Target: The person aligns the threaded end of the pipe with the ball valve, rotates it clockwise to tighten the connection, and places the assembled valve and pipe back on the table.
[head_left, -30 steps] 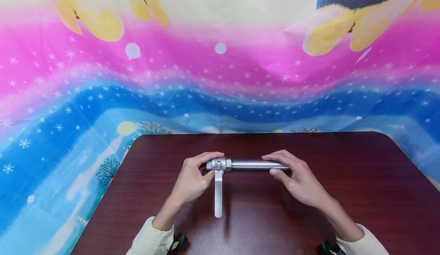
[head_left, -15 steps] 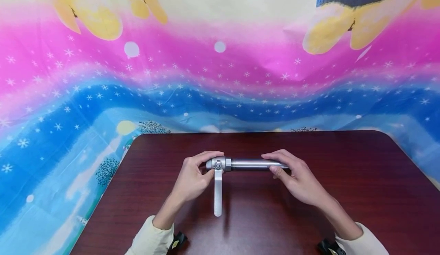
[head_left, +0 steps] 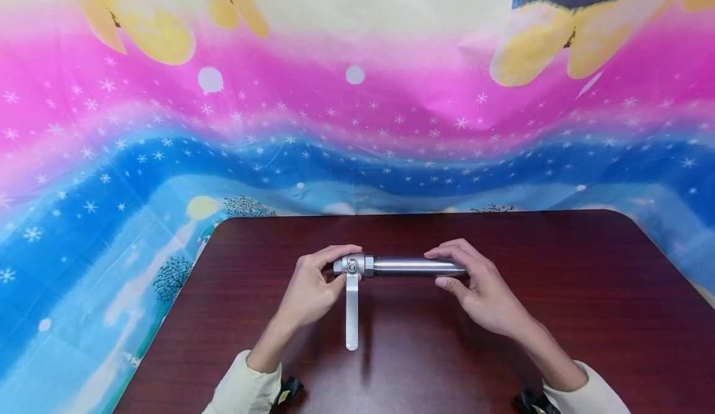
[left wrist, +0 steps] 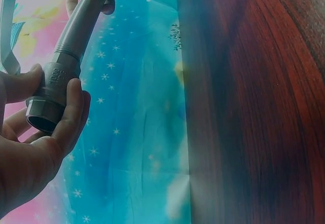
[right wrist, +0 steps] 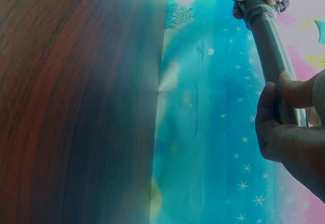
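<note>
My left hand (head_left: 310, 290) grips a steel ball valve (head_left: 353, 265) by its body, thumb on the near side and fingers over the far side. The valve's flat lever handle (head_left: 352, 318) points toward me. Joined to the valve's right end is a straight steel pipe (head_left: 404, 266), with some thread showing beside the hex collar in the left wrist view. My right hand (head_left: 486, 290) holds the pipe near its far right end, thumb and fingers on opposite sides. The valve's open hex end (left wrist: 44, 115) faces the left wrist camera. Valve and pipe lie in one line, level above the table.
A dark red wooden table (head_left: 424, 364) with rounded corners lies under both hands. Behind it and along its sides hangs a printed backdrop cloth (head_left: 357, 122) in pink and blue with snowflakes. Shadows of the arms and the lever fall on the tabletop.
The right thumb and fingers have shifted a little on the pipe, with the thumb slightly farther from the forefinger. The left hand keeps its grip, and the view has moved only slightly.
</note>
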Tool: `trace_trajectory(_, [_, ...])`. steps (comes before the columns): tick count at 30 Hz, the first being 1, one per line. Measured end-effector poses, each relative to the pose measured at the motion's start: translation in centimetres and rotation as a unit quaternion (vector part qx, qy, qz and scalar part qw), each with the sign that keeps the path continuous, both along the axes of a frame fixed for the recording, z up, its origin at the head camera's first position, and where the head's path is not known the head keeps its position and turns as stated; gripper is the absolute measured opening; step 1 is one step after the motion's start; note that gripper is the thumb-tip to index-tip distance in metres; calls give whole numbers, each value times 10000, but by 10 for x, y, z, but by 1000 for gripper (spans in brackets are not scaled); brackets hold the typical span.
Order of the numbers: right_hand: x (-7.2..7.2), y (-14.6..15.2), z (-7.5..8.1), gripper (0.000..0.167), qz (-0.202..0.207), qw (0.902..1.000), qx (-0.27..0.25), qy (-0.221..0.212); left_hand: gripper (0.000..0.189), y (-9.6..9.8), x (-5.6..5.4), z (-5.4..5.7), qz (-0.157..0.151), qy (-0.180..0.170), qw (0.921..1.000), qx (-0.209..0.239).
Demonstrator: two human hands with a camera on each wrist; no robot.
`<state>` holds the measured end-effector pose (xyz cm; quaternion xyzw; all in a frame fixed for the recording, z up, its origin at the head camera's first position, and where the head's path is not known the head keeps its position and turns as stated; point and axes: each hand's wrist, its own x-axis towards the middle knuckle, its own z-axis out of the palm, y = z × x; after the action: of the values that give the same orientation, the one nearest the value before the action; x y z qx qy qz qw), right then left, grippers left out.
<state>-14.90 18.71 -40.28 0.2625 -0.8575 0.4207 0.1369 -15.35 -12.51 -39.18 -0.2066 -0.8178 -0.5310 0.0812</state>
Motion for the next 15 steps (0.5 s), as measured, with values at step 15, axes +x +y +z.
trace_trajectory(15, [-2, 4, -1, 53, 169, 9997, -95, -165, 55, 0, 1, 0, -31, -61, 10000, 67])
